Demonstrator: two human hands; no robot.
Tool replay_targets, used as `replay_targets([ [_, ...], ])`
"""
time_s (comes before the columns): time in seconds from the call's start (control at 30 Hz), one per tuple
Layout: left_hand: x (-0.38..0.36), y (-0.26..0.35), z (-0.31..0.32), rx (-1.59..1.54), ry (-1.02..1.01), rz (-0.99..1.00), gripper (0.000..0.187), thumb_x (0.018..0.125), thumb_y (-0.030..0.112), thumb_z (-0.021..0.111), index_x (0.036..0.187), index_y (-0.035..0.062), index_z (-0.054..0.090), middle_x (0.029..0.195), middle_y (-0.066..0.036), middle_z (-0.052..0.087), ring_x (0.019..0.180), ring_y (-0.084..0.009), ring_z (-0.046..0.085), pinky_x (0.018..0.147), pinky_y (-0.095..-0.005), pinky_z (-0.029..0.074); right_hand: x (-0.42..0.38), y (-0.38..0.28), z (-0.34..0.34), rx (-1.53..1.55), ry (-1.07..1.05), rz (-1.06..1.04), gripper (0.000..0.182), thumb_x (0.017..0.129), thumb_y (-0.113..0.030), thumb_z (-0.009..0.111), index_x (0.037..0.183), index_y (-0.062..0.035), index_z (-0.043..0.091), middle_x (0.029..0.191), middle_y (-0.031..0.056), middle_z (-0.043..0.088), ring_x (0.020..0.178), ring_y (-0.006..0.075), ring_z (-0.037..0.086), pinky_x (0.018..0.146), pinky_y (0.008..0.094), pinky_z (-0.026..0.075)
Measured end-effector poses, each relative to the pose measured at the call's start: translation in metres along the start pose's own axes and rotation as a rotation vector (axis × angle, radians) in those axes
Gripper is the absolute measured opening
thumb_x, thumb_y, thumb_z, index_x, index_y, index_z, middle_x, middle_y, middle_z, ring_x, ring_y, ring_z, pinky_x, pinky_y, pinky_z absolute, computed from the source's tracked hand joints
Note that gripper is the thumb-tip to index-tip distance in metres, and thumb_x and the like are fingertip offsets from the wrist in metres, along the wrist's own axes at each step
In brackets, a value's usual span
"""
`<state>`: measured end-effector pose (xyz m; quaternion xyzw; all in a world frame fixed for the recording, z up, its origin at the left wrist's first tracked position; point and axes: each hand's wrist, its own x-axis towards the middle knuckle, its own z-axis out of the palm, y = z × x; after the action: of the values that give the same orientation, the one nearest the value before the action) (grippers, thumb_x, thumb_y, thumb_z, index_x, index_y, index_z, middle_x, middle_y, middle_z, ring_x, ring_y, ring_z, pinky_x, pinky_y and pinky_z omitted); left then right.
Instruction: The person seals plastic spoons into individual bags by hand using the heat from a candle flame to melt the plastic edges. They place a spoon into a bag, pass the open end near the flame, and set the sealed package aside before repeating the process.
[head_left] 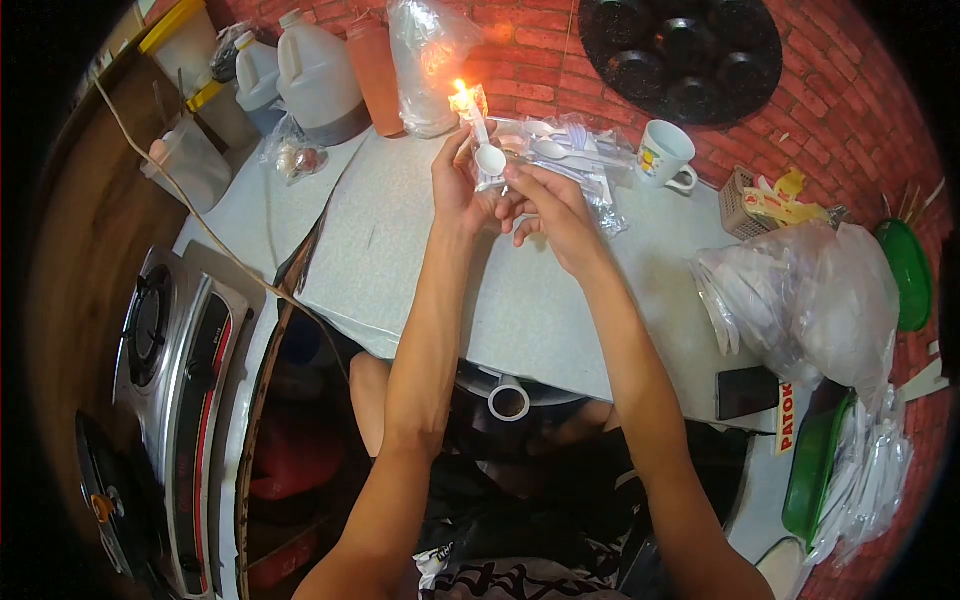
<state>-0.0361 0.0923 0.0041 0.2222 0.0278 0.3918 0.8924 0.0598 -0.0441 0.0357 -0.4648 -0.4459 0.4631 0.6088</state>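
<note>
Red brick-patterned wall is rising behind a pale desk, whose near edge is curving in front of the person. Nearest, a small round cup with dark contents is showing below that edge, between the forearms. At the left, a gas stove is sitting beside the desk; at the right, a dark phone is lying near the edge, with a green tray and bagged white utensils beyond its outer side. Farther in, a large clear bag is resting on the desk. Over the far part, the right hand is pinching a white spoon at its bowl, thumb and fingertips drawn together. The left hand is curling up behind the spoon, but what it is gripping cannot be told. Just above its fingers, a flame is burning. Behind the hands, more white spoons are lying on plastic wrapping, and a mug is standing to their right. Jugs are lining the far left, near the wall.
</note>
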Motion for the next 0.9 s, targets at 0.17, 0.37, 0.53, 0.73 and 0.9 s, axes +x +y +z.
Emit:
replay_targets([
  [0.17, 0.002, 0.002, -0.006, -0.026, 0.01, -0.005, 0.037, 0.095, 0.034, 0.065, 0.112, 0.0024, 0.069, 0.094, -0.009, 0.069, 0.083, -0.0232, 0.068, 0.075, -0.0359, 0.058, 0.0, 0.001, 0.002, -0.014, -0.009, -0.011, 0.036, 0.103, -0.038, 0.06, 0.108, -0.0031, 0.066, 0.081, 0.0051, 0.066, 0.067, 0.0125, 0.063, 0.052, 0.0248, 0.05],
  [0.37, 0.002, 0.001, -0.002, -0.085, 0.06, 0.048, 0.034, 0.099, 0.028, 0.06, 0.119, 0.0004, 0.064, 0.084, -0.01, 0.065, 0.074, -0.019, 0.064, 0.065, -0.0312, 0.055, 0.0, 0.002, 0.002, -0.015, -0.025, -0.025, 0.034, 0.103, -0.035, 0.061, 0.109, -0.0027, 0.066, 0.082, 0.005, 0.066, 0.068, 0.0122, 0.063, 0.053, 0.0246, 0.05],
  [0.53, 0.0, 0.002, 0.0, -0.021, 0.121, 0.089, 0.034, 0.099, 0.028, 0.059, 0.119, 0.0011, 0.064, 0.083, -0.009, 0.065, 0.068, -0.0193, 0.063, 0.062, -0.0311, 0.055, 0.001, 0.004, 0.003, -0.002, -0.033, -0.018, 0.031, 0.103, -0.03, 0.061, 0.115, -0.0016, 0.066, 0.082, 0.0059, 0.066, 0.067, 0.0123, 0.064, 0.053, 0.025, 0.051],
  [0.73, -0.007, 0.004, 0.002, -0.051, 0.1, 0.104, 0.032, 0.099, 0.027, 0.059, 0.116, 0.0017, 0.066, 0.082, -0.009, 0.067, 0.066, -0.0191, 0.064, 0.061, -0.0302, 0.055, 0.001, 0.005, 0.006, 0.028, -0.029, -0.024, 0.03, 0.101, -0.032, 0.065, 0.109, -0.0032, 0.068, 0.079, 0.0056, 0.068, 0.063, 0.0106, 0.064, 0.05, 0.024, 0.051],
  [0.9, -0.004, 0.006, -0.003, -0.085, 0.134, 0.112, 0.03, 0.098, 0.027, 0.06, 0.114, 0.002, 0.065, 0.082, -0.01, 0.067, 0.067, -0.0181, 0.065, 0.06, -0.0288, 0.056, 0.002, 0.007, 0.006, 0.002, -0.044, 0.004, 0.034, 0.103, -0.027, 0.062, 0.122, 0.0006, 0.064, 0.08, 0.0074, 0.068, 0.066, 0.0122, 0.064, 0.051, 0.0242, 0.051],
])
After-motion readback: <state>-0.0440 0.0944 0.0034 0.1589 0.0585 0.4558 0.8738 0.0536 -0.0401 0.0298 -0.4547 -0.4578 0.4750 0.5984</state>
